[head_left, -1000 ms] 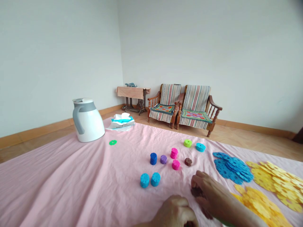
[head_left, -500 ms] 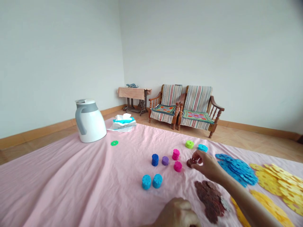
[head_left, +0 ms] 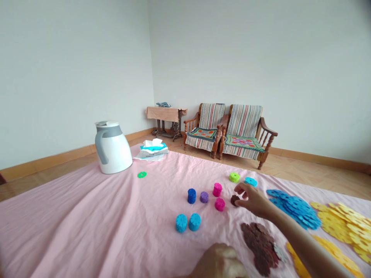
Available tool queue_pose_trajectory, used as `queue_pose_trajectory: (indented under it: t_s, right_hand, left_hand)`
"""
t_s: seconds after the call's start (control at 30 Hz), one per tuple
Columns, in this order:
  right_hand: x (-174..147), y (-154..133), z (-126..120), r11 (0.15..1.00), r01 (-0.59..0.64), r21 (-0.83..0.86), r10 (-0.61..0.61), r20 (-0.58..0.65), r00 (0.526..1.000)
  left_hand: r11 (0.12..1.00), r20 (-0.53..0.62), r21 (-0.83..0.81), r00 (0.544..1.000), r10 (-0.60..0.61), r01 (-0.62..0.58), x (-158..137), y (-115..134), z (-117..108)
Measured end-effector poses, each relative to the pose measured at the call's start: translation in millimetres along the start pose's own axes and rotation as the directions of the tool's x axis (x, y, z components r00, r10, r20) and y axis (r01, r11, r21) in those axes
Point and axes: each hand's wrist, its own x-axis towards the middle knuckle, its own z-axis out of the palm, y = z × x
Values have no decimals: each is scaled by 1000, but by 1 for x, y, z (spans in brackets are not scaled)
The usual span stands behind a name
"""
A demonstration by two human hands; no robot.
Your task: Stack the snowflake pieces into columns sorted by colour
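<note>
My right hand (head_left: 252,199) is at a small stack of brown notched plastic discs (head_left: 234,200), thumb against its near side and fingers curled around it. Low in the view, my left hand (head_left: 220,262) is closed, knuckles up; its fingertips and whatever they hold are hidden. Between my hands lies a loose pile of brown discs (head_left: 259,245). Left of the brown stack stand two pink stacks (head_left: 217,189), a purple stack (head_left: 204,197) and a dark blue stack (head_left: 191,196). Two light blue stacks (head_left: 181,223) stand nearer me.
Beyond my right hand are a lime stack (head_left: 234,177) and a light blue stack (head_left: 251,181). Blue discs (head_left: 295,208) and yellow discs (head_left: 342,224) are heaped right. A green disc (head_left: 142,175), white jug (head_left: 114,150) and tissue box (head_left: 153,150) lie left on the pink cloth (head_left: 116,220).
The whole view has shifted slightly, so everything sits a little further right. My right hand stays at the brown stack, and my left hand remains closed in the foreground.
</note>
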Motion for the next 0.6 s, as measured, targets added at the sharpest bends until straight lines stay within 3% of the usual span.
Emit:
queue_pose_trajectory:
  t_s: [0.2, 0.37, 0.6]
  right_hand:
    - [-9, -13, -11, 965, 247, -90, -227, 190, 955]
    - [-8, -25, -10, 948, 294, -125, -254, 262, 931]
    - [1, -10, 1, 942, 318, -109, -285, 244, 927]
  left_hand:
    - [1000, 2, 3, 1000, 15, -15, 0, -1, 1]
    - [999, -14, -2, 999, 32, -32, 0, -1, 0]
    - [999, 25, -10, 999, 32, -32, 1, -2, 2]
